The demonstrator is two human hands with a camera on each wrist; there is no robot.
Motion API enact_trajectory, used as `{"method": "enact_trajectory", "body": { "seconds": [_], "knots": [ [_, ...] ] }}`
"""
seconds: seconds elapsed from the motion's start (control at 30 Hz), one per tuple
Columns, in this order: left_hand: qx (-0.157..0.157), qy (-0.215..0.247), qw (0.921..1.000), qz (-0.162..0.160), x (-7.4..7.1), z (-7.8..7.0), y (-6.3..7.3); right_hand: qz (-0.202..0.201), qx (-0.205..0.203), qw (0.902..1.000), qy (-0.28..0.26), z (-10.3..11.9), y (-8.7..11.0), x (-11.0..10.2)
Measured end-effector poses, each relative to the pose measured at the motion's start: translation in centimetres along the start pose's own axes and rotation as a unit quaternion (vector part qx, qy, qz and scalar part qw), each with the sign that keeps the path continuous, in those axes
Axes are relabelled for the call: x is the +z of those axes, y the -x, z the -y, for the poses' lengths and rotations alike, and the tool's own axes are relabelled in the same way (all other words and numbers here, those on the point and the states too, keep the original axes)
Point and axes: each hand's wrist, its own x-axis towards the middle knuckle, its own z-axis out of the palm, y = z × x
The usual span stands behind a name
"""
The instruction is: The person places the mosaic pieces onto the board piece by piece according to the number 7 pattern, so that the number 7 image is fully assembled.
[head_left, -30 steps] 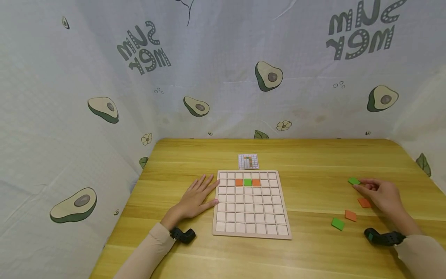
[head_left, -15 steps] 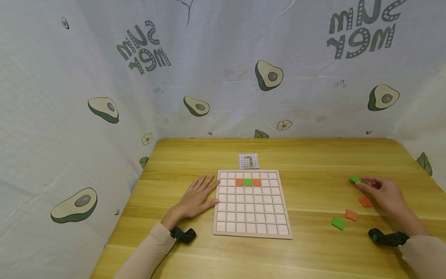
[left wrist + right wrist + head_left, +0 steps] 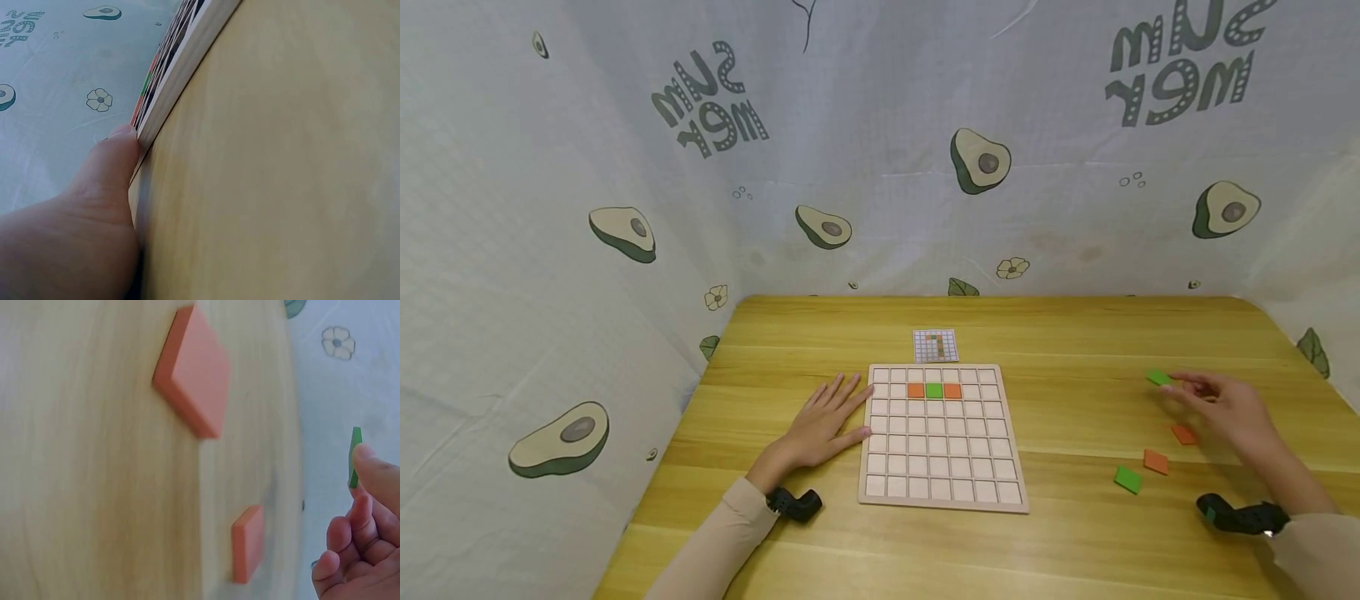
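My right hand [image 3: 1225, 407] pinches a green square tile [image 3: 1159, 377] between thumb and fingers, at the right of the table. In the right wrist view the green tile [image 3: 355, 457] is seen edge-on, held up off the wood. My left hand [image 3: 820, 429] lies flat with spread fingers, its fingertips and thumb touching the left edge of the wooden grid board [image 3: 943, 505]. The left wrist view shows the thumb [image 3: 109, 162] against the board's side. In the board's second row sit an orange tile [image 3: 916, 391], a green tile [image 3: 934, 391] and another orange tile [image 3: 952, 391].
A small pattern card [image 3: 936, 346] lies just behind the board. Near my right hand lie an orange tile [image 3: 1184, 434], a second orange tile [image 3: 1156, 462] and a loose green tile [image 3: 1127, 479]. A printed curtain [image 3: 880, 167] hangs behind the table [image 3: 1060, 333].
My right hand has lifted the green tile and shifted slightly away from me with it. The left hand and the board stay in place.
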Motion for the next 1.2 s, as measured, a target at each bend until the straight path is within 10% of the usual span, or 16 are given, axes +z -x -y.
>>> {"method": "enact_trajectory", "body": {
  "seconds": [1.2],
  "knots": [
    [-0.001, 0.000, 1.0000, 0.000, -0.1, -0.2, 0.0, 0.022, -0.123, 0.9917, -0.031, 7.8, -0.7, 4.1]
  ]
}}
